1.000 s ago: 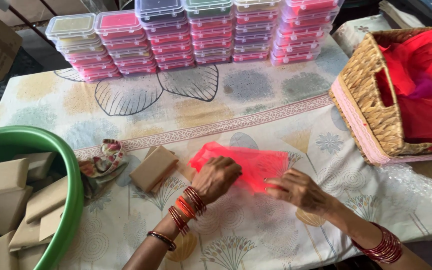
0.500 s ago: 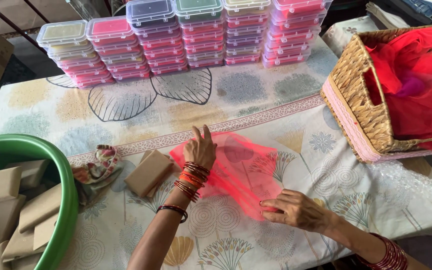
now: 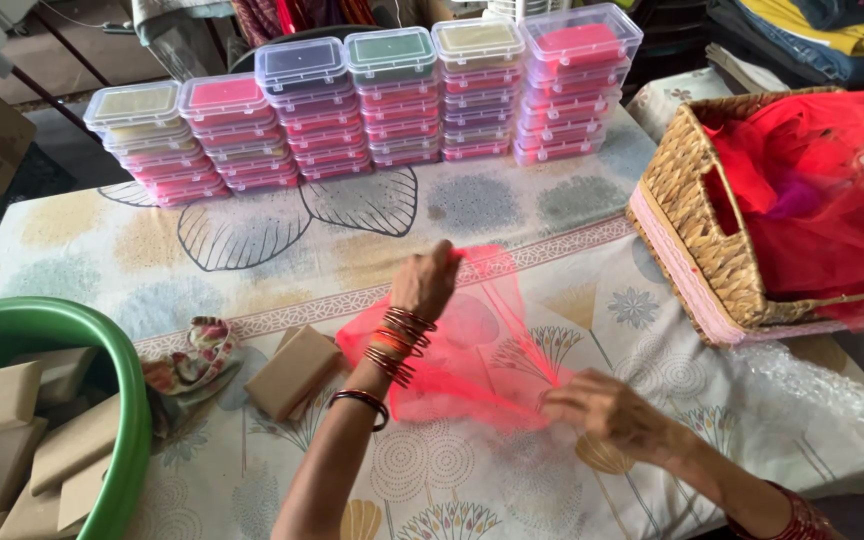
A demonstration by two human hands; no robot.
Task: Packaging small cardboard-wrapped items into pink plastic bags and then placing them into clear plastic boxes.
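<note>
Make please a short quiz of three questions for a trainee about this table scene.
1. True or false: both hands grip the red net cloth.
2. What lies beside the left hand: A) a brown box, B) a spoon?
3. What holds the red fabric at the right?

Key: 1. True; the right hand pinches the near edge. 2. A. 3. The wicker basket.

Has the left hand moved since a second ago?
Yes. The left hand went from beside the brown box up toward the stacked plastic containers, stretching the red net cloth.
</note>
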